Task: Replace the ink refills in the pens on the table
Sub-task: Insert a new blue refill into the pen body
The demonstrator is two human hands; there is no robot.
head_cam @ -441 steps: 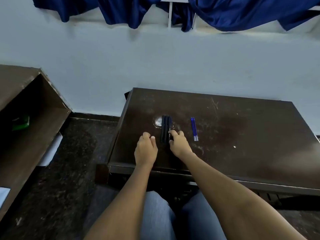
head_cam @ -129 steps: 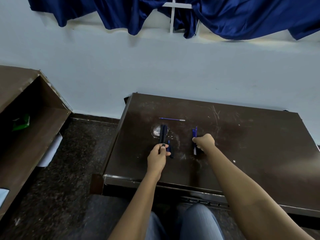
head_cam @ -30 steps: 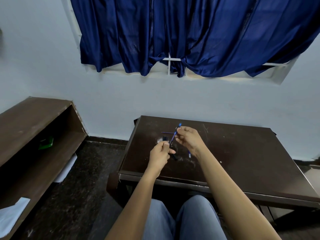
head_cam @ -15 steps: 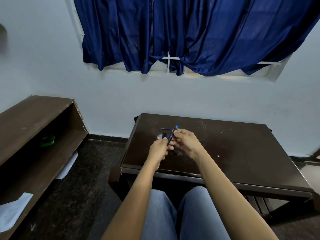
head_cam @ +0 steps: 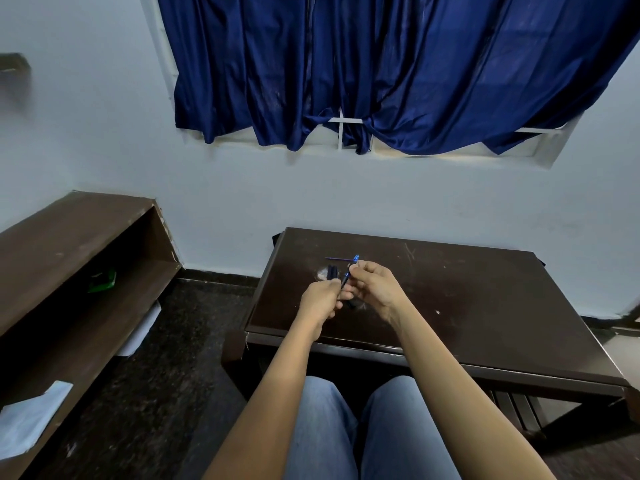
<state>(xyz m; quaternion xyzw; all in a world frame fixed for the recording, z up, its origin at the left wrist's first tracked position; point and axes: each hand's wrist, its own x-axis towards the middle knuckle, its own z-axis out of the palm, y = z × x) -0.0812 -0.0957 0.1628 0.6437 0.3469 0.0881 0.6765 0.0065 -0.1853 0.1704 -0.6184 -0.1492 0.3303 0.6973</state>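
Observation:
Above the dark brown table (head_cam: 485, 306), my left hand (head_cam: 320, 301) grips a dark pen barrel (head_cam: 345, 279). My right hand (head_cam: 375, 287) pinches a blue ink refill (head_cam: 355, 260) whose lower end meets the barrel's mouth. The refill sticks up past my fingertips. Dark pens (head_cam: 331, 273) lie side by side on the table just behind my left hand. A thin used refill (head_cam: 337, 259) lies crosswise farther back. A dark piece (head_cam: 351, 304) lies under my hands, partly hidden.
A brown wooden shelf unit (head_cam: 79, 258) stands at the left with a green object (head_cam: 102, 279) and papers inside. A blue curtain (head_cam: 381, 64) hangs over the window on the white wall. My knees in jeans (head_cam: 346, 427) sit below the table's front edge.
My hands have drawn closer together. The blue refill has slid deeper into the barrel held in my left hand. The camera has tilted down slightly.

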